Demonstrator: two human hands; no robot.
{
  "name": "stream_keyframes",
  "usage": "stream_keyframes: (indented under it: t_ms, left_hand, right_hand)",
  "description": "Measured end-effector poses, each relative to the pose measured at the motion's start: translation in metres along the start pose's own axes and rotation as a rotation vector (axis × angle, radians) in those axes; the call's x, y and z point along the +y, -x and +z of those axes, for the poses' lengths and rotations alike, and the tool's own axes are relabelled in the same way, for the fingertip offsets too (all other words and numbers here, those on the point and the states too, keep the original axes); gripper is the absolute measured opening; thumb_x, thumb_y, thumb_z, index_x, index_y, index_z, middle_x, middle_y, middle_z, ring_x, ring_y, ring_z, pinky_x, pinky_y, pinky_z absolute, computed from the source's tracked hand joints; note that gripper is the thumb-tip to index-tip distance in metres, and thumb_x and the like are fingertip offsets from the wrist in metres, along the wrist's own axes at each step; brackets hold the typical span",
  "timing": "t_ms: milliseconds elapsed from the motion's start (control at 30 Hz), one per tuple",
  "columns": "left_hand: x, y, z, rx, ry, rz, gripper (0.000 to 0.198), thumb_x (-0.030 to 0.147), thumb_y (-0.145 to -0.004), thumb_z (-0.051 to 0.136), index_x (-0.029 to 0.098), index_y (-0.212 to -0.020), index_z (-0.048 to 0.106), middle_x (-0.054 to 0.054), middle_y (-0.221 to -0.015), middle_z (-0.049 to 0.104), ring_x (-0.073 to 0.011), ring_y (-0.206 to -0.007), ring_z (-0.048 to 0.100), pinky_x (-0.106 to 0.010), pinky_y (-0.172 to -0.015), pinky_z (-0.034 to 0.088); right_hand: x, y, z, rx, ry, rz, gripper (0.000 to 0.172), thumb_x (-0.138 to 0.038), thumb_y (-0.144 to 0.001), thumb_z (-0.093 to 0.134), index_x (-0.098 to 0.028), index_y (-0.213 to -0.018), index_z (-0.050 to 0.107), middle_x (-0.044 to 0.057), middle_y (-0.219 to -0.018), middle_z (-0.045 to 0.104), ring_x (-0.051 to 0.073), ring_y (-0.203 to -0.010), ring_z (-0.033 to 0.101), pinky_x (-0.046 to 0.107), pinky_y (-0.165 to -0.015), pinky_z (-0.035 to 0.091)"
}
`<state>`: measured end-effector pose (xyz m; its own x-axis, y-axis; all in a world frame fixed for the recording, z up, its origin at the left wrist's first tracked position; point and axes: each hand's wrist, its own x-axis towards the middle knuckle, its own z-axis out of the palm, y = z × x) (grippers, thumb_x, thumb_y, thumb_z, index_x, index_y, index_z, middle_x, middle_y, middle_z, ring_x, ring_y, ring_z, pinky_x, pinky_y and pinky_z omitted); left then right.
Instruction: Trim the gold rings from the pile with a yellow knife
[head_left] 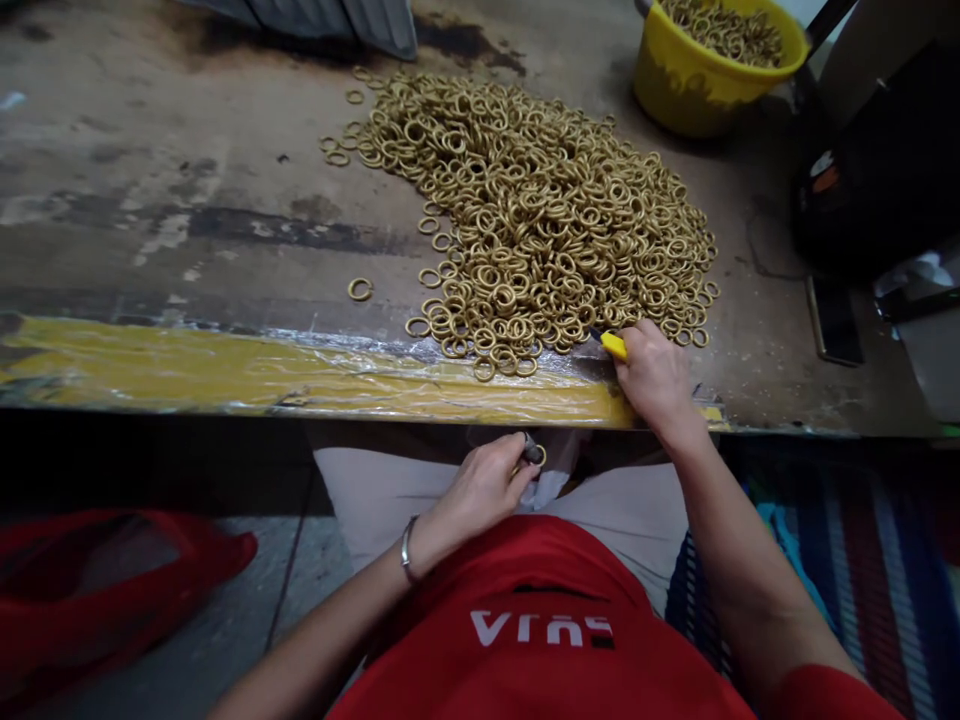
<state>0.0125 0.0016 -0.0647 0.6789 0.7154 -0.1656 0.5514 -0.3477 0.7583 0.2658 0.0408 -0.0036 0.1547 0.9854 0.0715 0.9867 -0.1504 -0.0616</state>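
Observation:
A broad heap of gold-coloured rings (555, 200) lies on the worn table (135, 250). My right hand (661, 378) is closed around a yellow-handled utility knife (613, 346), its dark tip at the near edge of the heap. Below the table edge, above my lap, my left hand (484, 485) pinches a single gold ring (541, 456) at its fingertips. Something dark grey covers the tip of one left finger; I cannot make out what it is. One loose ring (360, 289) lies apart, left of the heap.
A yellow tub (679, 90) filled with rings stands at the back right. Nearer on the right are a phone (835, 318) and a large black object (885, 170). Yellow tape (187, 365) covers the table's front edge. A red plastic item (202, 550) is at lower left.

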Motion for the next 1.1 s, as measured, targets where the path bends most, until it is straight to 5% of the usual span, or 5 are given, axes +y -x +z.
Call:
stream_keyframes:
  t_ms: [167,333,533,767,1100]
  left_hand:
    - [0.000,0.003,0.006,-0.036,-0.147,-0.088,0.029,0.041,-0.085,0.072,0.016,-0.090,0.059,-0.010,-0.085,0.068,-0.0272,-0.080,0.066,-0.039,-0.074,0.052]
    - [0.037,0.001,-0.027,0.136,0.674,-0.126,0.021,0.039,-0.097,0.055,0.018,-0.094,0.056,-0.005,-0.083,0.071,-0.0137,-0.060,0.065,-0.024,-0.053,0.050]
    - [0.049,-0.014,-0.040,-0.075,1.167,-0.127,0.031,0.044,-0.088,0.070,0.014,-0.093,0.062,-0.005,-0.079,0.074,-0.0107,-0.051,0.064,-0.021,-0.046,0.051]
    - [0.050,-0.014,-0.030,0.016,1.364,-0.164,0.029,0.037,-0.075,0.085,0.013,-0.084,0.071,-0.003,-0.072,0.072,-0.0115,-0.058,0.065,-0.022,-0.056,0.055]
    - [0.051,-0.014,-0.026,0.160,1.086,-0.081,0.021,0.034,-0.080,0.078,0.015,-0.088,0.073,-0.001,-0.071,0.068,-0.0125,-0.063,0.061,-0.024,-0.063,0.053]
  right_hand:
    - [0.002,0.002,-0.009,0.008,-0.245,-0.051,0.015,-0.019,-0.090,0.056,-0.017,-0.076,0.061,0.006,-0.081,0.062,0.017,-0.069,0.052,0.030,-0.064,0.032]
    - [-0.006,0.025,-0.038,-0.310,-0.795,-0.319,0.033,-0.036,-0.098,0.053,-0.019,-0.070,0.056,-0.003,-0.067,0.048,0.011,-0.062,0.045,0.026,-0.061,0.034]
    - [-0.022,0.039,-0.049,-0.478,-1.043,-0.470,0.032,-0.034,-0.101,0.053,-0.018,-0.074,0.058,-0.002,-0.071,0.056,0.011,-0.066,0.050,0.024,-0.065,0.040]
    - [-0.031,0.079,-0.034,-0.042,-0.632,-0.313,0.015,-0.011,-0.091,0.050,-0.019,-0.097,0.062,0.005,-0.089,0.065,0.018,-0.079,0.061,0.028,-0.073,0.045]
    - [-0.042,0.092,-0.030,0.007,-0.221,-0.272,0.020,-0.008,-0.090,0.048,-0.016,-0.096,0.065,0.007,-0.088,0.067,0.018,-0.072,0.061,0.028,-0.066,0.042]
